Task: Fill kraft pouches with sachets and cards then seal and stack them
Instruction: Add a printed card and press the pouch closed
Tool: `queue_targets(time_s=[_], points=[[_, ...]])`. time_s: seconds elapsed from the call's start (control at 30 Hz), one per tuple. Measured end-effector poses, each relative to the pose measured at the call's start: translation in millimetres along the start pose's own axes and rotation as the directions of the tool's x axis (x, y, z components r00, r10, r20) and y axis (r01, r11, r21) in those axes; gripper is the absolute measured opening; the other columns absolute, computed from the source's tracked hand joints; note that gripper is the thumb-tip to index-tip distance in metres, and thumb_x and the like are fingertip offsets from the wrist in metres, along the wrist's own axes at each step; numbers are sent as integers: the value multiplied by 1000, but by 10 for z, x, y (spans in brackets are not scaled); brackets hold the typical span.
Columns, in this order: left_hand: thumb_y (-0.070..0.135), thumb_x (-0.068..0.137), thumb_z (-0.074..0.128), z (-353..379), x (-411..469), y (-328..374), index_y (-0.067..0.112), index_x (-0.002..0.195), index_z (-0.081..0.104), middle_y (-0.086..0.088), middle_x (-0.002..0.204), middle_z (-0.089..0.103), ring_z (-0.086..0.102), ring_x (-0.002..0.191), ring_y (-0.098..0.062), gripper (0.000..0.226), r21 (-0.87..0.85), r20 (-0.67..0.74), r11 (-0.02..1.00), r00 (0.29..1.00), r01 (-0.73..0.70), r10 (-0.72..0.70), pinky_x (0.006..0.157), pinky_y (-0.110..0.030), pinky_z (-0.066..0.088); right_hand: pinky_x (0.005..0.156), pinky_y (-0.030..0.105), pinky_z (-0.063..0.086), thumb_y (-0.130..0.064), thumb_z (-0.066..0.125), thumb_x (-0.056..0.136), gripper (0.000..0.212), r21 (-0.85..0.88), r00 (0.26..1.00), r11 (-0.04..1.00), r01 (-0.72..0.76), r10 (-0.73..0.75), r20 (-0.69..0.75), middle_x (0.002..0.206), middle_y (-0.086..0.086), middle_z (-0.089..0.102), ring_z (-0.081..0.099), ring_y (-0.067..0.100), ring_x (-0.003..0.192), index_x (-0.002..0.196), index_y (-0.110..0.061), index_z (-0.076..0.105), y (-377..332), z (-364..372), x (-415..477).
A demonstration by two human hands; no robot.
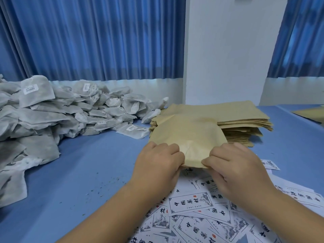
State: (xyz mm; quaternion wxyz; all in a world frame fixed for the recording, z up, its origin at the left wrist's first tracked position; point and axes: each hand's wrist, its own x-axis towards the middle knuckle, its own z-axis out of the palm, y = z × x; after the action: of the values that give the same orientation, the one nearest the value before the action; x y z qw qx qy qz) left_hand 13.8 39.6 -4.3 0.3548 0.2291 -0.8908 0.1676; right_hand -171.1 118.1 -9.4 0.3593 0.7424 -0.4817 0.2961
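Both hands pinch the near edge of one kraft pouch (189, 135), fingers curled over the top of the paper and thumbs tucked beneath. The left hand (157, 163) holds the left part of that edge and the right hand (235, 165) holds the right part, with a short stretch of creased paper showing between them. Whether the pouch mouth is parted cannot be told from this angle.

The held pouch slopes up and away from the grip, and its far end lies over the front of a stack of pouches (243, 120). That stack sits just behind the hands, flat and many layers deep, with its edges fanned unevenly.

Directly under the hands and wrists, and spreading toward the viewer, lie loose white cards (191, 202) printed with black Chinese characters, small red seals and ink drawings. They overlap at all angles.

To the left of the grip and farther back, a large heap of grey-white sachets (61, 109) is piled high; several carry small white labels and thin strings. One sachet lies apart from the heap, near the left edge of the stack.

Everything rests on a blue table (78, 172), which has small dark crumbs (98, 188) scattered to the left of the left forearm. Beyond the stack stand a white wall (228, 50) and blue curtains (87, 37).
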Motion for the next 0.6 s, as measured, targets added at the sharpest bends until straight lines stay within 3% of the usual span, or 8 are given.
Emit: queue_targets(time_s=[0.13, 0.27, 0.37, 0.47, 0.6], points=[[7, 60, 79, -12, -17, -11, 14, 62, 62, 0, 61, 53, 50, 51, -24, 19, 9, 4, 1000, 1000, 16, -16, 51, -28, 35, 49, 37, 45, -15, 55, 84, 23, 4, 1000, 1000, 6, -6, 1, 64, 1, 58, 55, 26, 55, 67, -11, 69, -14, 4, -4], [20, 76, 67, -11, -7, 32, 16, 73, 68, 2, 68, 58, 55, 58, -23, 5, -16, -5, 999, 999, -37, 37, 53, -32, 43, 49, 35, 44, -15, 51, 84, 26, 6, 1000, 1000, 8, -8, -13, 62, 1, 57, 54, 26, 55, 66, -12, 70, -66, 16, 21], [9, 63, 74, 9, 2, 49, 15, 67, 66, 2, 62, 55, 54, 56, -23, 11, -27, -10, 997, 997, -73, 73, 51, -32, 43, 49, 34, 44, -14, 48, 82, 26, 20, 1000, 1000, -2, 2, 13, 62, 1, 56, 53, 26, 55, 66, -12, 69, -99, 21, 22], [11, 63, 65, -4, -8, 25, 16, 65, 65, 3, 61, 54, 54, 55, -23, 5, -50, -8, 998, 999, -34, 34, 51, -29, 41, 51, 36, 45, -19, 52, 84, 22, 14, 998, 999, -36, 35, 52, 66, 2, 57, 53, 26, 58, 71, -13, 70, -96, -1, 13], [12, 71, 55, -29, -36, -15, 14, 69, 63, 0, 65, 54, 52, 56, -24, 9, -30, -21, 999, 1000, 15, -16, 52, -32, 41, 49, 34, 44, -11, 68, 76, 6, 14, 998, 998, -53, 53, 20, 63, 3, 56, 52, 27, 54, 72, -10, 72, -85, -39, 11]])
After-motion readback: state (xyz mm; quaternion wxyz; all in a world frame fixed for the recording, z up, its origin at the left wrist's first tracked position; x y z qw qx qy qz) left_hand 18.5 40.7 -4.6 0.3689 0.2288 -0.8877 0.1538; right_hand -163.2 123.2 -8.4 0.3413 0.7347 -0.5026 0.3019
